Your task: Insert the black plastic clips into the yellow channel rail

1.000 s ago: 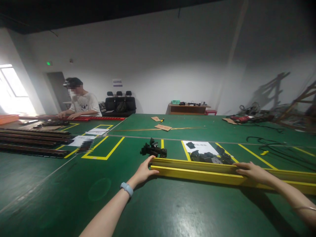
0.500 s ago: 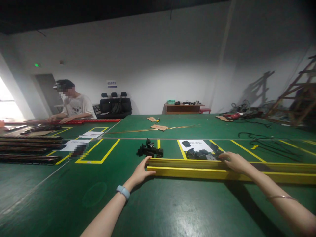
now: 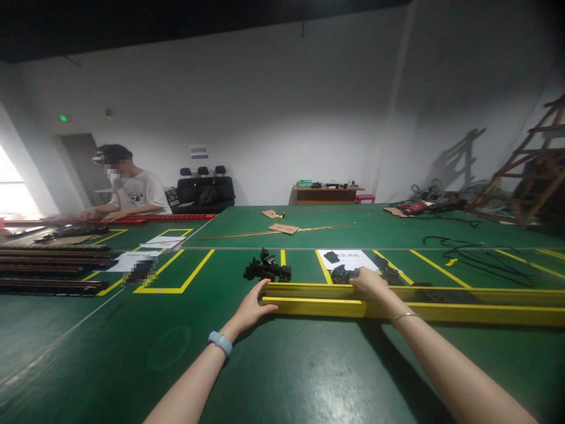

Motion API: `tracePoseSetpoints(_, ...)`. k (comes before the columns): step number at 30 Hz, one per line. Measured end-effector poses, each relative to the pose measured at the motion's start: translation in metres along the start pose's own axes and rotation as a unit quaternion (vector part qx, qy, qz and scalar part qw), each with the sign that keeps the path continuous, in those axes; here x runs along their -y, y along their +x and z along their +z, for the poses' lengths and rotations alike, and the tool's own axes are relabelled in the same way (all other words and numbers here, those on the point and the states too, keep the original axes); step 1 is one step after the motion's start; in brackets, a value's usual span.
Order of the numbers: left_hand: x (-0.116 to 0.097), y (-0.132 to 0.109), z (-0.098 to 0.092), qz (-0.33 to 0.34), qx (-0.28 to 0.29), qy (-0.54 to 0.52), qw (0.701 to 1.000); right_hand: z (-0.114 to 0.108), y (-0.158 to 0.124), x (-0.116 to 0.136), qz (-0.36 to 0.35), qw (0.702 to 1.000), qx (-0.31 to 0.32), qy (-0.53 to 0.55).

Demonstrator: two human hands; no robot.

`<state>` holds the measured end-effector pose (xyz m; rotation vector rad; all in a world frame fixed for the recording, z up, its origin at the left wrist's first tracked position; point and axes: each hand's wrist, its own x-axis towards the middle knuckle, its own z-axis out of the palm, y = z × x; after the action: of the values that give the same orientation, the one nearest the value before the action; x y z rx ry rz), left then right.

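Yellow rail [image 3: 318, 308] is lying across the green table [image 3: 212, 377], in front of the wearer, its right end running out of view. Left hand [image 3: 253, 306], with a pale blue wristband [image 3: 220, 344], is gripping the rail's left end: thumb pressing the near side, fingers curling around the far side, spread only as wide as the rail.

Right forearm is crossing over the rail; right hand [image 3: 371, 284], thin bracelet [image 3: 405, 316] at the wrist, is hanging just past the far edge, fingers bending down at a heap of small black pieces [image 3: 341, 274]. Cannot tell how far those fingers are parting, or whether they are holding a piece. Heap is partly covering a white sheet [image 3: 355, 259] between yellow tape lines. A dark patch is showing in the rail's channel, right of the hand; piece or shadow, cannot tell.

A cluster of black parts [image 3: 268, 269] is sitting just beyond the rail's left end. Farther back, cardboard [image 3: 283, 228] is lying near thin rods. Far left, a co-worker [image 3: 140, 191] is leaning over a red rail [image 3: 176, 218]; dark bars [image 3: 53, 262] are lying nearer.
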<state>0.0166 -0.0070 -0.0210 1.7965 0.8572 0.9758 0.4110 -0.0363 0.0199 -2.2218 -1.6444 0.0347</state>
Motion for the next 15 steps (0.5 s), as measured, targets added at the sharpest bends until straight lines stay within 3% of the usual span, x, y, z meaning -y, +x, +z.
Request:
tracePoseSetpoints(3, 0.001, 0.0, 0.0, -0.003, -0.005, 0.008, 1.0, 0.004, -0.014, 0.012, 0.045, 0.995, -0.083, 0.02)
tracePoseSetpoints(5, 0.003, 0.001, 0.0, 0.002, -0.002, 0.015, 1.0, 0.006, -0.026, 0.026, 0.009, 0.979, -0.181, 0.096)
tracePoseSetpoints(7, 0.005, 0.002, 0.0, 0.016, 0.001, 0.031, 0.999, 0.009, -0.04, 0.046, -0.06, 0.943, -0.256, 0.205)
tracePoseSetpoints(11, 0.006, 0.001, -0.001, 0.04, -0.005, 0.096, 0.995, 0.019, -0.067, 0.092, -0.155, 0.908, -0.22, 0.322)
tracePoseSetpoints(15, -0.006, -0.006, -0.002, 0.098, -0.055, 0.186, 0.976, 0.031, -0.091, 0.124, -0.239, 0.896, -0.178, 0.331)
